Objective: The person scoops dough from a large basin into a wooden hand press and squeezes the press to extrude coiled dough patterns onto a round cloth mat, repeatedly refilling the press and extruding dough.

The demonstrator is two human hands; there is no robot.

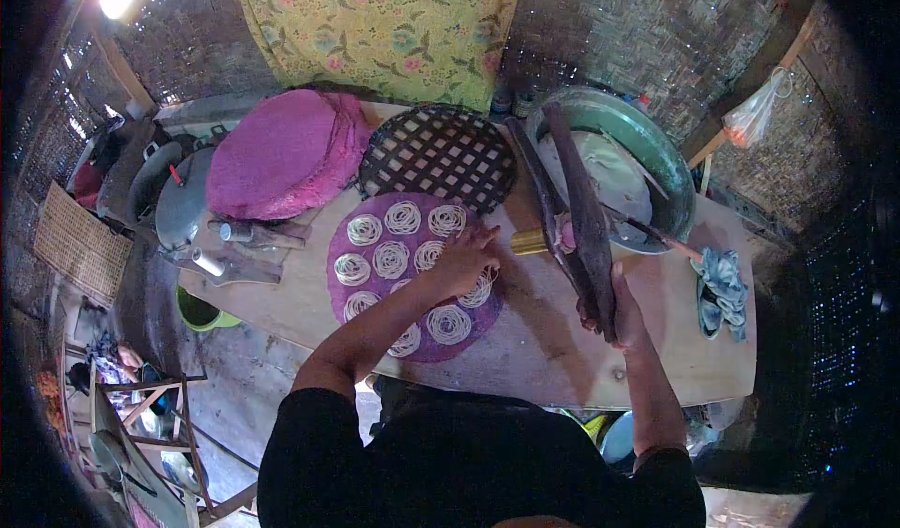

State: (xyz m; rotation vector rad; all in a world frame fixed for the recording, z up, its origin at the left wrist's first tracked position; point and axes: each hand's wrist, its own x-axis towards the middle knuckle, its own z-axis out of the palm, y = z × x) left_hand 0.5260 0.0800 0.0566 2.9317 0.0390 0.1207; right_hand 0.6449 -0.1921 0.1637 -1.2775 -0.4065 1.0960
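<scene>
On a round purple mat [415,333] lie several coiled rings of pale strands [390,260]. My left hand [466,264] is over the mat's right side, fingers apart, touching or just above a coil [477,293] at the edge; its fingers partly cover that coil. My right hand [623,312] is closed around the near end of a dark wooden press [589,237], which is held up at a slant over the table. A brass-coloured cylinder [530,241] sticks out from the press's left side, near the mat.
The green basin [682,167] with white dough or batter stands behind the press. A black lattice tray [438,153] and stacked pink mats [272,158] lie at the back of the table [553,369]. A crumpled cloth [722,289] is at the right.
</scene>
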